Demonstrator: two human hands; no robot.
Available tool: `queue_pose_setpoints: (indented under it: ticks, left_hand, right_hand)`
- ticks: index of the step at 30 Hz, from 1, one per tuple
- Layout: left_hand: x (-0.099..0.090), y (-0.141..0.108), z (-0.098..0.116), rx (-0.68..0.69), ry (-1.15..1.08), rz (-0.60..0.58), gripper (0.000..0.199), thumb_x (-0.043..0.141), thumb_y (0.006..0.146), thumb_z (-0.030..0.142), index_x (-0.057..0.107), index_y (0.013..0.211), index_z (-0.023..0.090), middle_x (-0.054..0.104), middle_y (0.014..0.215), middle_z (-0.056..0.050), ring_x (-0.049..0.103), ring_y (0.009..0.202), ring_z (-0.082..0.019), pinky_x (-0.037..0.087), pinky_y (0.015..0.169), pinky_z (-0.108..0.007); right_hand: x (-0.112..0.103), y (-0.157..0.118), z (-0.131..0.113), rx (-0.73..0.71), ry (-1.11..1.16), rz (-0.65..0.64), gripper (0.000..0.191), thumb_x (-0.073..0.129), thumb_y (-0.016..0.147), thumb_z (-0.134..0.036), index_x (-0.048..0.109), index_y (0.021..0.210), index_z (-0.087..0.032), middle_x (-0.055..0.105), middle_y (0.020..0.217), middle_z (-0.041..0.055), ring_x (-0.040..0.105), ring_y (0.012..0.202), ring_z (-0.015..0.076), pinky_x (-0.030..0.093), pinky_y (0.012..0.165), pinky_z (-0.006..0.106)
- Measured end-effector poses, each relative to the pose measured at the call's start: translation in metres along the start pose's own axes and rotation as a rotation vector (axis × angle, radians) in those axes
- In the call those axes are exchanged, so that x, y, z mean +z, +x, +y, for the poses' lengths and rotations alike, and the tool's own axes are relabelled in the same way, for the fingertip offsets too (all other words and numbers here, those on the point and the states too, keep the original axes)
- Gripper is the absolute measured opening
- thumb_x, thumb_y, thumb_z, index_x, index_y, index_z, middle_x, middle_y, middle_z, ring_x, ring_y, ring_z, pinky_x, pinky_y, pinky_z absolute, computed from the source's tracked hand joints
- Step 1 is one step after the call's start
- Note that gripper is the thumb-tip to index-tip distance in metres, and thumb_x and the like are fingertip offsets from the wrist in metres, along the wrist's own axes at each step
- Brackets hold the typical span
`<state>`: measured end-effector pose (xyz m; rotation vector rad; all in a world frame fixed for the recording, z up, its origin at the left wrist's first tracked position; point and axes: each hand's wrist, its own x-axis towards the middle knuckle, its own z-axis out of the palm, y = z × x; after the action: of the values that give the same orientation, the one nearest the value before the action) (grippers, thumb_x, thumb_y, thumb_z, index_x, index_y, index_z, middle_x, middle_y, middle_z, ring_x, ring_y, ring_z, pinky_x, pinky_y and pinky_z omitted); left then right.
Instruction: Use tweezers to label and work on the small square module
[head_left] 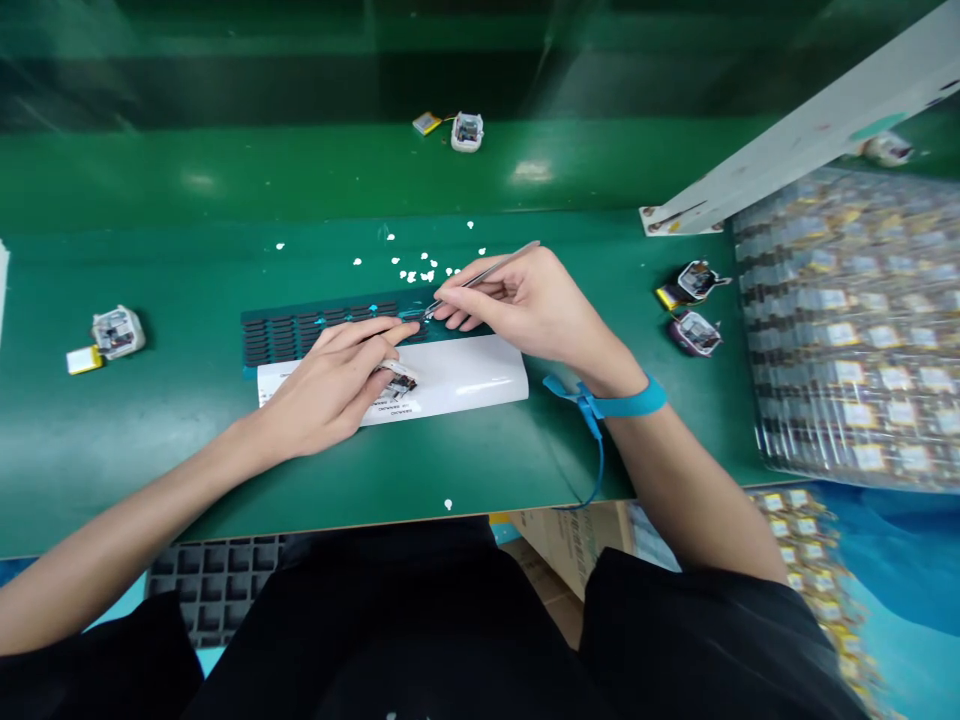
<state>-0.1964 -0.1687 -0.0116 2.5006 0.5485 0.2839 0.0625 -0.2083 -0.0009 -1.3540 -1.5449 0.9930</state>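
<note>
Tweezer work at a green counter, fingertips crowding a sheet of tiny pads.

Nearest, the left hand [330,385] lies flat on a white rectangular label sheet [465,375], its fingers closed over a small grey electronic module [397,380]; just beyond, the right hand [525,305] pinches slim metal tweezers [480,275] at a dark blue strip of black pads [300,330]. Pressed this close, the tips could slip and lift or crease a neighbouring pad. Beyond the strip, white scraps [420,265] litter the glossy green counter [150,440]; right of it, clear packed trays [847,330].
</note>
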Motion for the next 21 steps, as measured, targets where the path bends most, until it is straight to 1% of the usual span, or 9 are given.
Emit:
queue_pose_setpoints:
  ticks: [3, 8, 11, 14, 16, 18, 19, 20, 21]
  left_hand:
    - [0.0, 0.0, 0.0, 0.012, 0.023, -0.005, 0.034, 0.036, 0.108, 0.024, 0.06, 0.132, 0.017, 0.056, 0.156, -0.014, 0.046, 0.148, -0.03, 0.037, 0.118, -0.049]
    - [0.0, 0.001, 0.002, -0.004, 0.059, -0.034, 0.033, 0.036, 0.109, 0.025, 0.062, 0.128, 0.017, 0.057, 0.155, -0.013, 0.046, 0.149, -0.029, 0.039, 0.114, -0.045]
    - [0.002, 0.004, 0.002, -0.025, 0.06, -0.041, 0.033, 0.037, 0.108, 0.025, 0.062, 0.128, 0.016, 0.057, 0.155, -0.014, 0.046, 0.149, -0.03, 0.039, 0.115, -0.048]
    - [0.001, 0.002, 0.003, 0.004, 0.071, -0.015, 0.03, 0.04, 0.107, 0.024, 0.066, 0.119, 0.016, 0.058, 0.155, -0.015, 0.048, 0.147, -0.032, 0.04, 0.115, -0.052]
    - [-0.005, -0.005, 0.006, 0.121, 0.04, 0.061, 0.022, 0.048, 0.103, 0.022, 0.069, 0.11, 0.02, 0.066, 0.146, -0.012, 0.056, 0.141, -0.032, 0.043, 0.113, -0.052]
    - [-0.015, -0.015, 0.012, 0.266, -0.097, 0.185, 0.012, 0.059, 0.099, 0.023, 0.07, 0.103, 0.026, 0.076, 0.13, -0.006, 0.067, 0.127, -0.029, 0.049, 0.106, -0.049]
    - [-0.021, -0.019, 0.015, 0.268, -0.224, 0.264, 0.006, 0.065, 0.097, 0.027, 0.069, 0.1, 0.029, 0.08, 0.12, -0.002, 0.071, 0.118, -0.027, 0.053, 0.101, -0.047]
    - [-0.026, -0.021, 0.018, 0.189, -0.371, 0.322, 0.004, 0.068, 0.096, 0.034, 0.068, 0.098, 0.031, 0.081, 0.112, 0.002, 0.072, 0.111, -0.024, 0.055, 0.097, -0.044]
    - [-0.031, -0.022, 0.02, 0.05, -0.515, 0.38, 0.011, 0.069, 0.096, 0.042, 0.066, 0.096, 0.031, 0.081, 0.105, 0.005, 0.072, 0.106, -0.022, 0.056, 0.092, -0.041]
  right_hand:
    - [0.002, -0.003, 0.0, -0.024, -0.035, 0.027, 0.038, 0.076, 0.089, -0.058, 0.079, 0.078, -0.022, 0.082, 0.089, 0.0058, 0.076, 0.072, 0.0194, 0.068, 0.068, 0.035]
    - [0.007, -0.007, 0.001, -0.073, -0.132, 0.069, 0.035, 0.074, 0.093, -0.052, 0.078, 0.072, -0.024, 0.082, 0.091, 0.0058, 0.078, 0.085, 0.0245, 0.068, 0.084, 0.045]
    - [0.009, -0.008, -0.002, -0.076, -0.104, 0.125, 0.031, 0.072, 0.095, -0.05, 0.08, 0.079, -0.025, 0.082, 0.094, 0.0041, 0.077, 0.085, 0.0235, 0.069, 0.085, 0.045]
    - [0.009, -0.008, -0.008, -0.058, -0.01, 0.202, 0.025, 0.072, 0.095, -0.049, 0.081, 0.09, -0.027, 0.081, 0.097, 0.0028, 0.077, 0.085, 0.0211, 0.069, 0.083, 0.039]
    - [0.01, -0.009, -0.009, -0.069, 0.017, 0.234, 0.021, 0.073, 0.095, -0.047, 0.081, 0.098, -0.028, 0.081, 0.098, 0.002, 0.077, 0.086, 0.0205, 0.069, 0.081, 0.038]
    - [0.011, -0.011, -0.01, -0.099, -0.006, 0.263, 0.019, 0.074, 0.095, -0.044, 0.081, 0.104, -0.029, 0.081, 0.102, 0.0021, 0.078, 0.091, 0.0221, 0.069, 0.082, 0.039]
    - [0.011, -0.012, -0.01, -0.12, -0.033, 0.281, 0.019, 0.073, 0.096, -0.043, 0.081, 0.106, -0.03, 0.081, 0.105, 0.0023, 0.078, 0.095, 0.0236, 0.069, 0.084, 0.041]
    - [0.012, -0.014, -0.011, -0.144, -0.067, 0.298, 0.018, 0.073, 0.096, -0.042, 0.081, 0.108, -0.031, 0.081, 0.108, 0.0022, 0.078, 0.099, 0.0251, 0.069, 0.086, 0.043]
    - [0.013, -0.016, -0.012, -0.173, -0.106, 0.306, 0.018, 0.072, 0.097, -0.041, 0.08, 0.11, -0.032, 0.081, 0.11, 0.0019, 0.078, 0.103, 0.0263, 0.069, 0.089, 0.045]
